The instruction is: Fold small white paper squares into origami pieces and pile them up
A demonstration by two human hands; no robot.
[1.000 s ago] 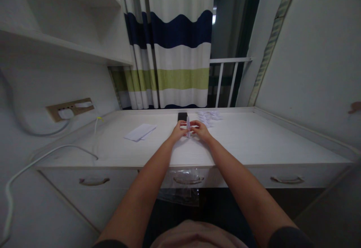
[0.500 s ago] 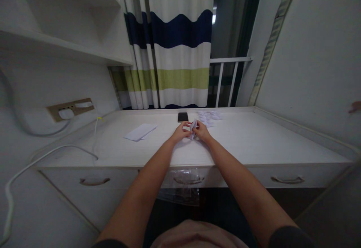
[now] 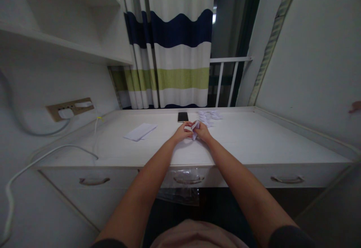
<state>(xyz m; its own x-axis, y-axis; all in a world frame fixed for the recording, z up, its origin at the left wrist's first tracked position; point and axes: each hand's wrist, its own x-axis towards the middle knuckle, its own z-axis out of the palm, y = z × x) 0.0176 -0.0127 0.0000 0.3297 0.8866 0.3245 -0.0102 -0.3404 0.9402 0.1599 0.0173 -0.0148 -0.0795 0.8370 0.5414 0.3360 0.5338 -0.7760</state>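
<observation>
Head view: paper [image 3: 195, 130] turned from edge-on to slanted, right hand [image 3: 203, 131] pinching it, left hand [image 3: 179, 132] curled, grip unclear!

I read this as a room in a home or a dorm, I cannot tell which: I see a white desk [image 3: 254, 139] with drawers [image 3: 62, 174] fitted between walls [image 3: 310, 60], a shelf [image 3: 64, 46] above its left side, a striped curtain [image 3: 180, 60] at a railed window [image 3: 228, 22], and a socket [image 3: 70, 107]

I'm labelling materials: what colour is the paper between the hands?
The folded paper looks white, faintly lilac, in the head view.
</observation>
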